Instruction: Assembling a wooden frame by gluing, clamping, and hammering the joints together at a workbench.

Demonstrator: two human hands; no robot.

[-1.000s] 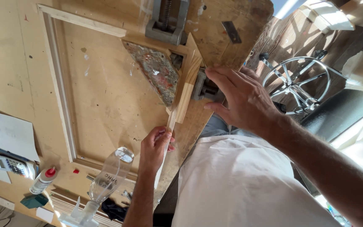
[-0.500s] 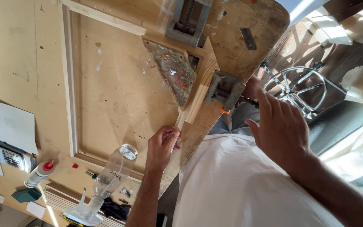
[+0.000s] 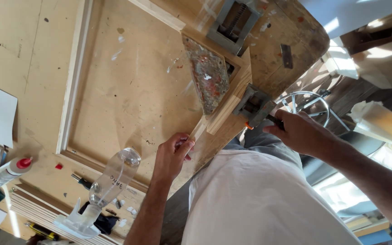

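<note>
Two hands at work on a corner clamp [image 3: 250,105]. Left hand [image 3: 172,154] pinching the end of a wooden strip [image 3: 199,131] at the counter [image 3: 128,100] edge. Right hand [image 3: 298,131] closed around the clamp's handle, just off the counter. Paint-stained triangular block [image 3: 207,79] beside the clamp. Clear spray bottle [image 3: 107,186] lying near the left wrist.

Clamp handle: hidden inside the right hand [image 3: 301,132].
Glue bottle [image 3: 6,171]: base cut off by the left edge.
Left hand [image 3: 171,156]: fingertips hidden behind wood strip [image 3: 199,130].
</note>
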